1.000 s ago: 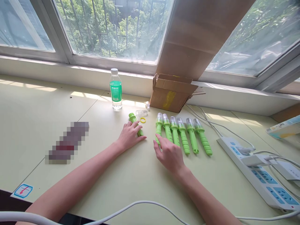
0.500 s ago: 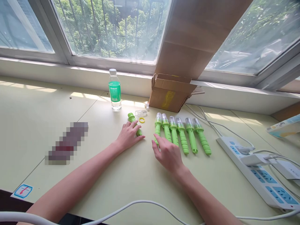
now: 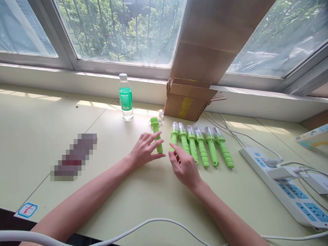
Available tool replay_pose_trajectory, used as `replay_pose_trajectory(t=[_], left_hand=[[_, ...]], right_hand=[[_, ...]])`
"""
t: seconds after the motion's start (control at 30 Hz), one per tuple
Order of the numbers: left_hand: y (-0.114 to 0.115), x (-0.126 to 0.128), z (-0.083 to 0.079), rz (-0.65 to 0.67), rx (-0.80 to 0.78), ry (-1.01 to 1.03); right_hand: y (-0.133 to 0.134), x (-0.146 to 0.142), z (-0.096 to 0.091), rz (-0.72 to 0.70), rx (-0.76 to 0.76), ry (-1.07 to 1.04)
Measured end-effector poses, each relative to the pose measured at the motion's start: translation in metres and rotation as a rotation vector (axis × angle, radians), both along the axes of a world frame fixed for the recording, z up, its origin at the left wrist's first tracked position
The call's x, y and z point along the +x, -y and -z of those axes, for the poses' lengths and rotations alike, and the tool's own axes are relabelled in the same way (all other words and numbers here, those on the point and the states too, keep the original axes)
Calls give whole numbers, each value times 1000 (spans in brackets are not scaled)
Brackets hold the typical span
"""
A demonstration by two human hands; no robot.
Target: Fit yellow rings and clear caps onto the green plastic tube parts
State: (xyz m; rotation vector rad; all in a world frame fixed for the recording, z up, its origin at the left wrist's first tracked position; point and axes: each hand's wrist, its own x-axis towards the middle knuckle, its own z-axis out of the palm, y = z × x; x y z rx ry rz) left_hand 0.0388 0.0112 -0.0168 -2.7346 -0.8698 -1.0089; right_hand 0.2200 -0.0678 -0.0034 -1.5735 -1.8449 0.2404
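A green torch-shaped handle (image 3: 155, 127) with a threaded, uncapped top lies on the table. My left hand (image 3: 146, 149) spreads its fingers across it, index and middle fingertips over the grip and thumb by its lower end. To the right, several green light sticks (image 3: 203, 153) with clear caps lie in a row. My right hand (image 3: 185, 168) is beside the leftmost of them, index finger extended and thumb apart, covering the lower ends of some; no object shows in it. Behind the uncapped handle, a small white-and-clear piece (image 3: 161, 114) is visible.
A water bottle (image 3: 125, 99) with a green label stands behind my left hand. A cardboard box (image 3: 188, 102) leans near the window ledge. On the right lie a white power strip (image 3: 284, 188) and cables. Another white cable (image 3: 164, 220) crosses the front. A pixelated object (image 3: 75, 157) lies left.
The uncapped handle has shifted right and turned more upright in view, with my left hand following and its fingers spreading. The yellow ring is now hidden. My right hand has barely moved.
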Motion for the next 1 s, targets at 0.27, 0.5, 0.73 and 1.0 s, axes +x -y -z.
replay_pose_trajectory(t=[0.27, 0.5, 0.73, 1.0], left_hand=[[13, 6, -2, 255, 117, -3], [13, 7, -4, 276, 101, 37], [16, 8, -4, 246, 23, -54], [15, 8, 0, 287, 77, -8]], right_hand=[[5, -8, 6, -266, -300, -604], [4, -7, 6, -272, -357, -749], [3, -1, 6, -267, -373, -687], [1, -6, 8, -247, -408, -766]])
